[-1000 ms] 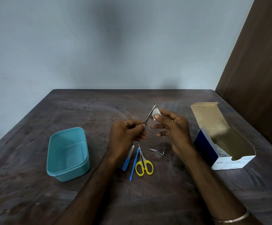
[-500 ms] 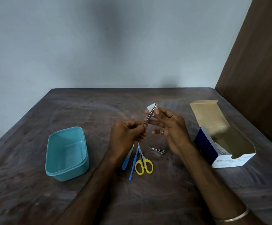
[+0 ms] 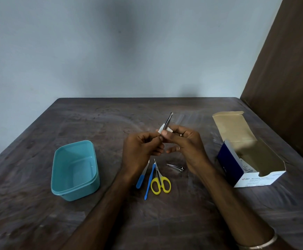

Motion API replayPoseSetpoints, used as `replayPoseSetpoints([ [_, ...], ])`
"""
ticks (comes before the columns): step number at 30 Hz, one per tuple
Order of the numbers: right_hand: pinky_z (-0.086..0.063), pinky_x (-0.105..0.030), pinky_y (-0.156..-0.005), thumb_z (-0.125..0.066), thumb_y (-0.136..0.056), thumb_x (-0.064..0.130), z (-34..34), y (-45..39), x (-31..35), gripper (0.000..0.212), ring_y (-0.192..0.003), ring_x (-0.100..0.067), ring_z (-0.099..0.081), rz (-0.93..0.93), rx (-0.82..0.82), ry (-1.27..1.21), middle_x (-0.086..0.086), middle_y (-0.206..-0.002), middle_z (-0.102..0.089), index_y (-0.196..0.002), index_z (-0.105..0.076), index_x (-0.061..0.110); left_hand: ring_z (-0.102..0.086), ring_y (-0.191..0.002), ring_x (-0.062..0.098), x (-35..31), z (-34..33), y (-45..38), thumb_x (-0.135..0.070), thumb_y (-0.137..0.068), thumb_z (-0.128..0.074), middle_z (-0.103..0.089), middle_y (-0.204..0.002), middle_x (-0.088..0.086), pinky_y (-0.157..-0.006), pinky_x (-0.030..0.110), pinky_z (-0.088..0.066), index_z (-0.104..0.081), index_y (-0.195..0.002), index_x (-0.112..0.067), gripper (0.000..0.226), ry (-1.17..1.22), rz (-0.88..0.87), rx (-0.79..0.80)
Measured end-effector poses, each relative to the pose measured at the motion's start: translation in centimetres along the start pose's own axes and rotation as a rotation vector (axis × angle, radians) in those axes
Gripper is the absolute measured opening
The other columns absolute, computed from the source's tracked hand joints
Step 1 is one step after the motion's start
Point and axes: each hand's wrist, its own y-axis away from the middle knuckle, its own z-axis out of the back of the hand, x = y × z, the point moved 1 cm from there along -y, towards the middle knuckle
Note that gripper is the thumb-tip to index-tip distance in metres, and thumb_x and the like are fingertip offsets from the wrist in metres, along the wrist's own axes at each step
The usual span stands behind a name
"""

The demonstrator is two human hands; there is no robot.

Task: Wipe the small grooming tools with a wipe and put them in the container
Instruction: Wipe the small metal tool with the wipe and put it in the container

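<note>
Setting: dark, worn wooden worktop (image 3: pixel 165 222) against a pale blue-grey wall, with a brown panel at the right.
Left hand (image 3: pixel 139 150): fingers curled, pinching the lower end of the metal tweezers (image 3: pixel 168 121), which slant up and away.
Right hand (image 3: pixel 186 147): thumb and fingers pinch the white wipe (image 3: pixel 162 129) around the tweezers' lower shaft.
Change: half a second ago the wipe sat up at the tweezers' tip; now it is lower, next to the left fingertips, and the tip stands bare.
Container (image 3: pixel 74 170): teal, open, on the worktop left of the hands, nothing seen inside.
Waiting tools: blue-handled file (image 3: pixel 141 179), slim blue tool (image 3: pixel 149 181), yellow scissors (image 3: pixel 160 184) lie close together below the hands; nail clipper (image 3: pixel 176 167) just right of them.
Wipe box (image 3: pixel 246 159): open, at right.
</note>
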Motion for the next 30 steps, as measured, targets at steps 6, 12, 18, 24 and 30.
replayPoseSetpoints([
  [6, -0.055, -0.034, -0.061, -0.068, -0.091, 0.015, 0.2, -0.1, 0.2, 0.012, -0.086, -0.023, -0.076, 0.039, -0.068, 0.011, -0.005, -0.096, -0.079, -0.101, -0.073, 0.010, -0.074, -0.071, 0.022, -0.1, 0.0, 0.0, -0.012, -0.092, -0.065, -0.076, -0.078, 0.008, -0.065, 0.026, -0.060, -0.075, -0.096, -0.013, 0.011, 0.039, 0.033, -0.022],
  [12, -0.053, -0.026, -0.055, -0.071, -0.089, 0.015, 0.9, -0.6, -0.3, 0.007, -0.074, -0.023, -0.075, 0.107, -0.106, 0.179, -0.004, -0.082, -0.078, -0.095, -0.074, 0.018, -0.073, -0.072, 0.021, -0.3, 0.3, -0.1, -0.011, -0.084, -0.074, -0.077, -0.080, 0.002, -0.066, 0.027, -0.059, -0.077, -0.094, -0.015, 0.011, 0.077, 0.015, -0.132],
  [18, -0.053, -0.016, -0.063, -0.076, -0.086, 0.016, 1.2, -0.8, -1.3, 0.016, -0.077, -0.003, -0.070, 0.317, -0.160, 0.471, 0.006, -0.087, -0.075, -0.101, -0.077, 0.013, -0.073, -0.069, 0.013, -0.2, 0.7, -0.2, -0.013, -0.081, -0.077, -0.076, -0.080, 0.000, -0.064, 0.024, -0.059, -0.077, -0.096, -0.011, 0.015, 0.044, -0.019, -0.285],
  [24, -0.053, -0.013, -0.065, -0.076, -0.085, 0.012, 1.5, -0.7, -1.2, 0.016, -0.077, -0.001, -0.068, 0.515, -0.182, 0.649, 0.009, -0.087, -0.071, -0.101, -0.077, 0.013, -0.073, -0.071, 0.013, -0.4, 0.9, -0.2, -0.009, -0.083, -0.075, -0.076, -0.082, -0.001, -0.063, 0.022, -0.058, -0.075, -0.098, -0.013, 0.015, 0.043, -0.055, -0.310],
  [30, -0.053, -0.015, -0.065, -0.076, -0.084, 0.011, 1.5, -0.7, -1.2, 0.014, -0.073, -0.002, -0.064, 0.627, -0.169, 0.772, 0.002, -0.085, -0.074, -0.097, -0.078, 0.012, -0.073, -0.072, 0.014, -0.5, 0.9, -0.2, -0.008, -0.083, -0.074, -0.076, -0.082, -0.001, -0.064, 0.023, -0.059, -0.075, -0.097, -0.015, 0.016, 0.031, -0.093, -0.298],
])
